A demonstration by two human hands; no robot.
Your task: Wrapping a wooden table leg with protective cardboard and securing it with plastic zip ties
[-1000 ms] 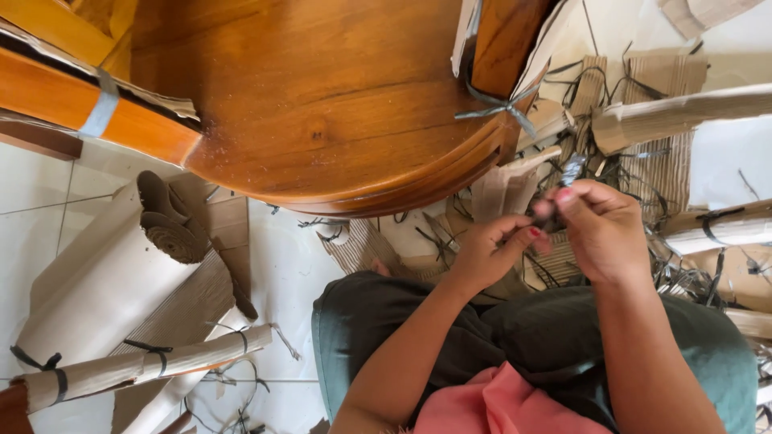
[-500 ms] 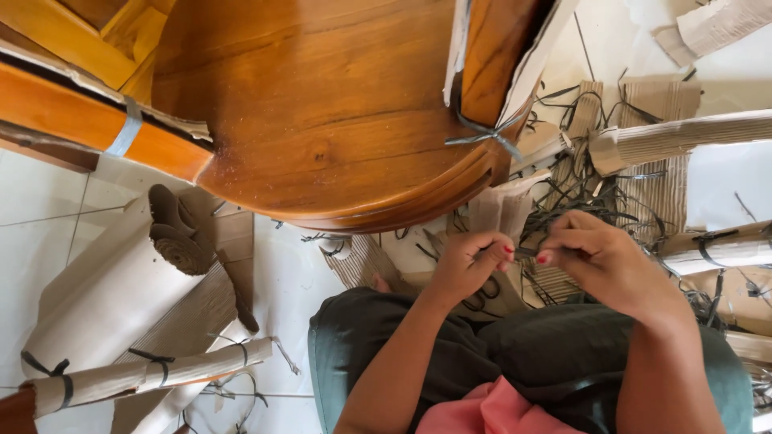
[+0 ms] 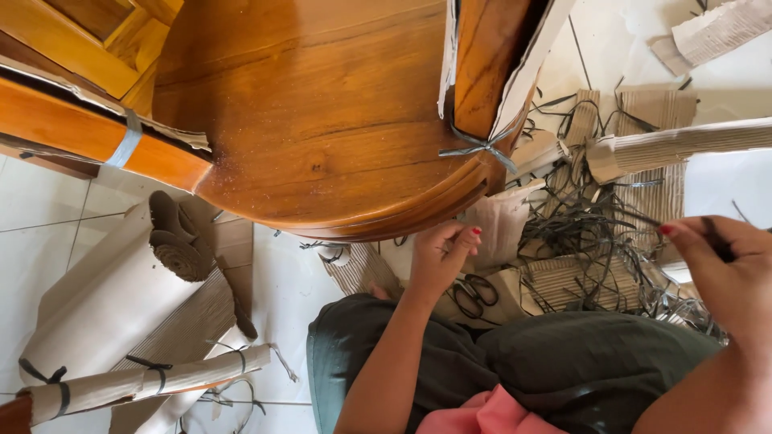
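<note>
Two hands are drawn apart: the right hand (image 3: 728, 265) pinches a dark strap (image 3: 717, 239) out at the right, while the left hand (image 3: 445, 255), fingers curled, pinches something too thin to see below the round wooden seat's (image 3: 322, 120) rim. Scissors (image 3: 474, 292) lie on the floor just beside the left wrist. It looks like a pull-taut step; next likely needs a firm grip.

hands apart now | right hand (image 3: 728, 269) swung right with dark strip (image 3: 716, 239) | scissors (image 3: 473, 293) uncovered
</note>
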